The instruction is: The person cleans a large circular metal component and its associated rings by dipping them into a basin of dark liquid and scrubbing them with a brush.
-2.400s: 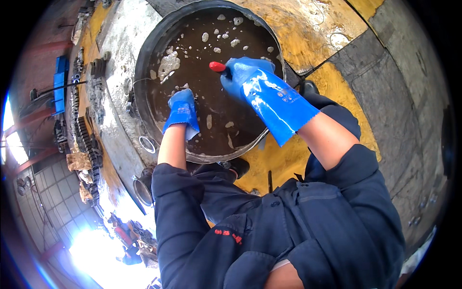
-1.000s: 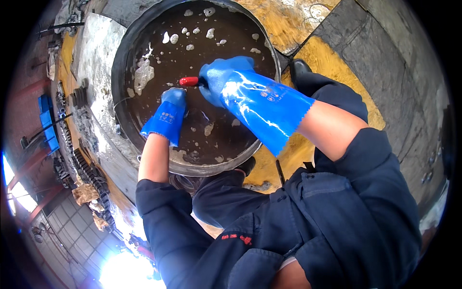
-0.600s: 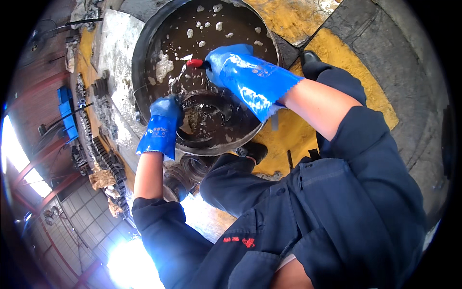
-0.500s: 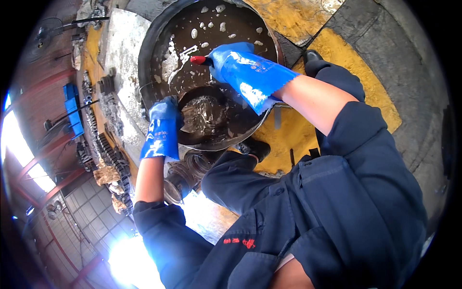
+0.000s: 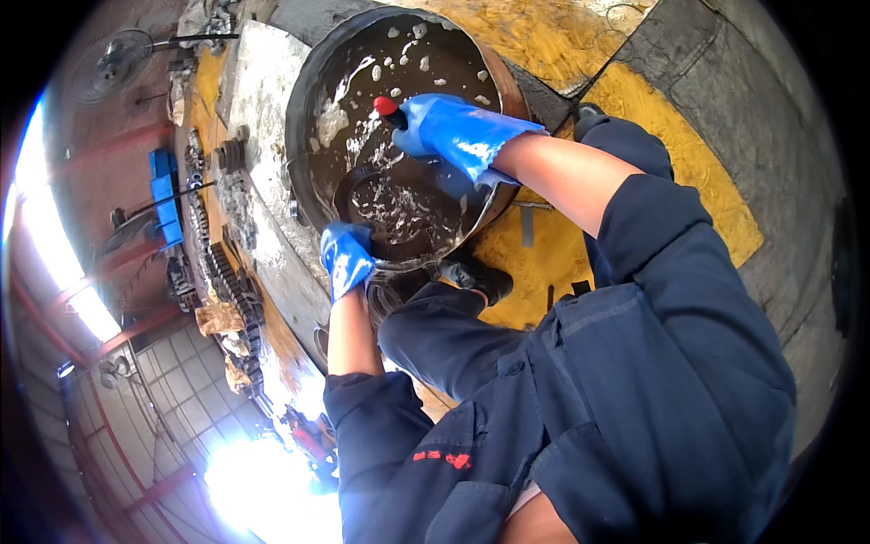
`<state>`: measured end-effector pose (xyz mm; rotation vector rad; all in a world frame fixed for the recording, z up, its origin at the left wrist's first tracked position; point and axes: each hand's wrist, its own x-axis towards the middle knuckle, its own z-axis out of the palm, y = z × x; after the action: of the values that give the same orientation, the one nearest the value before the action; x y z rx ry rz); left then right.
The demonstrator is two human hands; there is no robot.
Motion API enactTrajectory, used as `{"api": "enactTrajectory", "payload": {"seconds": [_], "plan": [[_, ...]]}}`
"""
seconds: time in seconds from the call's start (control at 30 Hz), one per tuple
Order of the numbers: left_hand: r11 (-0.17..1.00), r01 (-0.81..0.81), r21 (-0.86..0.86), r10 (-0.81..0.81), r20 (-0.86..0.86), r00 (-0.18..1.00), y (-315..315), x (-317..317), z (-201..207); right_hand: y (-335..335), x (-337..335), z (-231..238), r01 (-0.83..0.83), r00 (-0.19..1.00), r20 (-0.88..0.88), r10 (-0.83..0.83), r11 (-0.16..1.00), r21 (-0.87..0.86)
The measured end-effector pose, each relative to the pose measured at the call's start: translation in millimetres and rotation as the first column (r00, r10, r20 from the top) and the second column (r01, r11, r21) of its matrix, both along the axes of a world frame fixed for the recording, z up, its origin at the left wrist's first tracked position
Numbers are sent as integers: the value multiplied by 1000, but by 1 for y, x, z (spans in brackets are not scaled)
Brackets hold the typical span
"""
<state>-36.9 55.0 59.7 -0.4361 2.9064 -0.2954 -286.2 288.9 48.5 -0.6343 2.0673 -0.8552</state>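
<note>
A large round tub (image 5: 517, 95) holds dark brown liquid with white foam patches. In its near part a dark ring-shaped part (image 5: 352, 186) lies partly under the liquid, which is churned and splashing inside it. My left hand (image 5: 347, 252), in a blue rubber glove, is closed on this part's near-left edge; its fingertips are hidden. Over the tub's middle my right hand (image 5: 424, 125), gloved alike, grips a tool with a red-tipped black handle (image 5: 388, 109). The tool's working end is hidden by the hand, so its kind cannot be made out.
Yellow, stained floor plates (image 5: 671, 145) lie right of the tub. My dark shoe (image 5: 476, 276) stands close to its near side. To the left are a pale metal sheet (image 5: 263, 100), rows of dark ridged parts (image 5: 227, 281), a blue bin (image 5: 166, 199) and a fan (image 5: 122, 63).
My left hand has moved nearer and round the ring-shaped part's edge. The ring-shaped part sits lower in the liquid. My right hand, still holding the tool, has shifted slightly; the view has shifted too.
</note>
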Motion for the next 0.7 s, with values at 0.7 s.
{"api": "enactTrajectory", "payload": {"seconds": [0.7], "plan": [[38,-11,999,766,-22,643,-38,64,-81,-100,125,6,67,933,293,209,699,-712]]}}
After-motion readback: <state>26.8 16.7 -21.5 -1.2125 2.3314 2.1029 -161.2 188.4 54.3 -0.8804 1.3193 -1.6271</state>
